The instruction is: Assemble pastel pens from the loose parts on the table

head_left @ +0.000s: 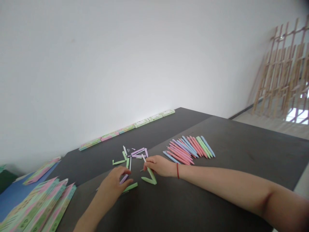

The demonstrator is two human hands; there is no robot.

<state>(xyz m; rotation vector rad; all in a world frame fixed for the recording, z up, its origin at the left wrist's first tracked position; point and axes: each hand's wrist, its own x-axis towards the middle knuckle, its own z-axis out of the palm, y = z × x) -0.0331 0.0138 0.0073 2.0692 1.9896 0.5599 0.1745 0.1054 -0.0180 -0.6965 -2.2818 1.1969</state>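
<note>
A white rod (143, 158) is pinched between the thumb and fingers of the right hand (158, 166), its tip left jutting out over the table (181, 199); the green barrel (152, 176) just beneath is partly covered by the fingertips. The left hand's (114, 182) thumb and fingers are spread around a purple piece (124, 178); whether it is touched cannot be told. The rod is judged light, stiff and perhaps slippery, best gripped gently at mid-length.

Pens (187, 146) smooth, plastic-looking; tabletop (181, 206) smooth, matt; wall (145, 64) matt.
</note>
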